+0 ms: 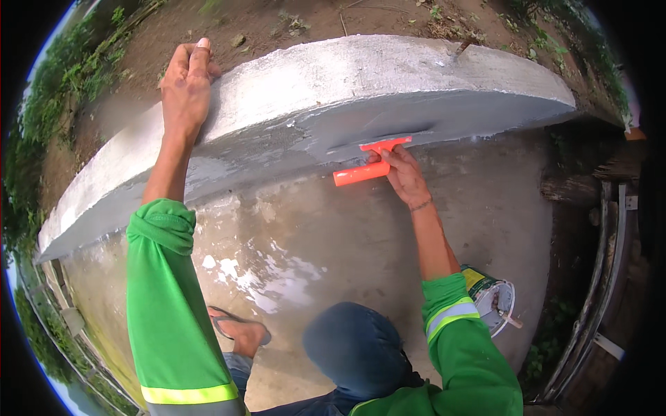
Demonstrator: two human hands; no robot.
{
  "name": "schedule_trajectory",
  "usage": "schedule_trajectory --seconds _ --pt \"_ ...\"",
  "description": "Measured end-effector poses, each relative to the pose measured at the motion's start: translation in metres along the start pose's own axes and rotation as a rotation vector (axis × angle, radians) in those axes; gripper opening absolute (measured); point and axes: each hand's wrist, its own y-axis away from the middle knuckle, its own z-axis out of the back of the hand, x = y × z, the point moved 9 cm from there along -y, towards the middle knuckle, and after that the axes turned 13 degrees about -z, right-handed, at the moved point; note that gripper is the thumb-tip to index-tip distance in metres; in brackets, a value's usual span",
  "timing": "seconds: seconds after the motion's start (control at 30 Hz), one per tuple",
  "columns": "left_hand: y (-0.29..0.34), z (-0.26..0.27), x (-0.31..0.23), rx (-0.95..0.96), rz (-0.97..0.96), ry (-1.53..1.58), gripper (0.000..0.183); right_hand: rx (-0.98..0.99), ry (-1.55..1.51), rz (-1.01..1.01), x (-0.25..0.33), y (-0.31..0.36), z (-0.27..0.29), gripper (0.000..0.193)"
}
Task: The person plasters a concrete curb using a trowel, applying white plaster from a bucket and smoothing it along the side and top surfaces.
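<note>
In my right hand (pixel 405 175) is an orange finishing trowel (pixel 362 173) with a round handle. Its flat side lies against the grey, wet-looking inner face of a low curved wall (pixel 333 114). My fingers wrap the handle close to the orange mount; the blade itself is mostly hidden edge-on. Over the pale top of the wall, at its far edge on the left, reaches my left hand (pixel 186 87). Its fingers are bent and drawn together, and I see nothing held in them.
A paint bucket (pixel 489 301) holding a stick-like handle stands by my right forearm. White splashes (pixel 267 274) mark the concrete floor (pixel 277 208) near my sandaled foot (pixel 243 331). A metal rail (pixel 603 291) runs along the right. Bare soil (pixel 270 31) lies beyond the wall.
</note>
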Motion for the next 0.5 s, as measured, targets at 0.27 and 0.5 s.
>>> schedule_trajectory --seconds 0.27,0.5 --pt "0.0 0.0 -0.001 0.018 0.013 -0.022 0.042 0.027 0.049 0.058 0.148 0.081 -0.112 0.02" --pt "0.003 -0.005 -0.004 0.008 0.015 0.008 0.041 -0.09 -0.045 0.144 0.085 0.127 -0.06 0.033"
